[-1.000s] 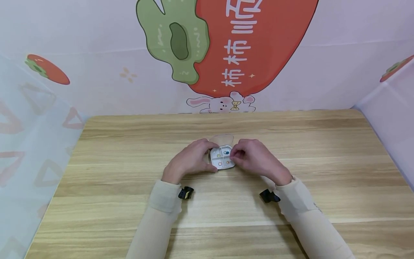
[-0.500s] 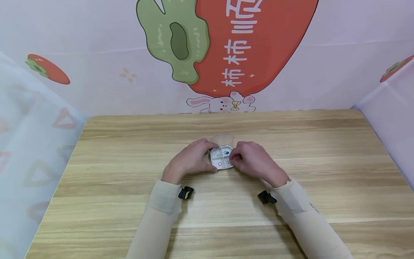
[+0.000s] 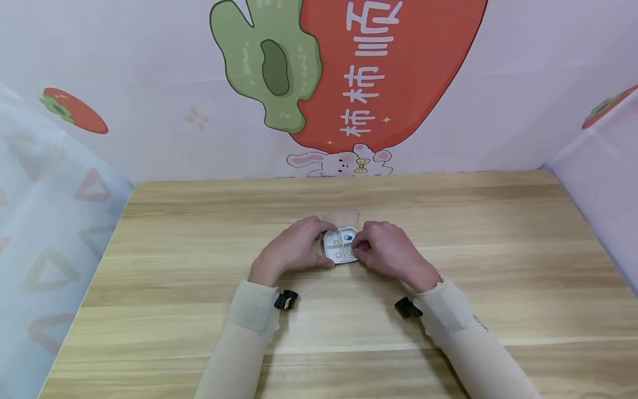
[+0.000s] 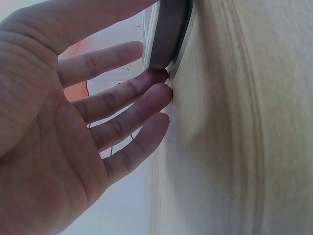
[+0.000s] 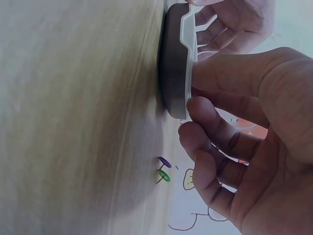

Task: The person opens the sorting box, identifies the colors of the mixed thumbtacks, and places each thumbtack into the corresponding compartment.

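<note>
A small pill box lies on the table, white inside with a dark grey outer shell. Dividers split it into compartments that show small round coloured marks or bits, one of them blue. Its see-through lid stands open at the back. My left hand grips the box from the left, thumb at the near side and fingers at the far side. At the right edge, my right hand is curled, with thumb and forefinger together over the near right compartment; whatever is between those fingertips is hidden.
In the right wrist view a purple thumbtack and a green thumbtack lie on the table beyond the box; the head view does not show them. The wooden table meets a printed cloth backdrop at the rear.
My right hand has shifted slightly toward me along the box's right edge, its fingertips now lower over the near right compartment. The left hand and the box stay put; the head view tilts slightly.
</note>
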The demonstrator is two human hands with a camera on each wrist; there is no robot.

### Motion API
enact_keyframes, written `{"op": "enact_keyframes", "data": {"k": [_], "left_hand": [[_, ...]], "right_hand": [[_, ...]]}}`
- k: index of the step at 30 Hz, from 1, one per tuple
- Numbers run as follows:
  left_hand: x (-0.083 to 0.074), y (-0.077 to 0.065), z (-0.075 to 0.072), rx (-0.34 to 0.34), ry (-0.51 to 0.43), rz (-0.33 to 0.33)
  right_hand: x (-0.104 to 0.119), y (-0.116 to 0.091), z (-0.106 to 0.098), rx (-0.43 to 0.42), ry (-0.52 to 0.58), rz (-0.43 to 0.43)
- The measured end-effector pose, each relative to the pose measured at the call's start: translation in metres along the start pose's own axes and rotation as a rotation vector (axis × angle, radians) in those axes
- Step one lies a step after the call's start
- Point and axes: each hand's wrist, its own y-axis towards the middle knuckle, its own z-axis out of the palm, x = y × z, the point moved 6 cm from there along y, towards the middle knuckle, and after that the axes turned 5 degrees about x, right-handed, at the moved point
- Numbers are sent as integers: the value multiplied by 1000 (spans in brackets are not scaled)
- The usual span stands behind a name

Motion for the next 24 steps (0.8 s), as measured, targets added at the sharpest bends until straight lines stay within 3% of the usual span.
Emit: {"op": "enact_keyframes", "data": {"k": [8, 24], "left_hand": [[1, -1, 2, -5, 8, -5], [1, 0, 0, 4, 10, -5]], "right_hand": [[1, -1, 1, -41, -13, -20], [1, 0, 0, -38, -5, -32]]}}
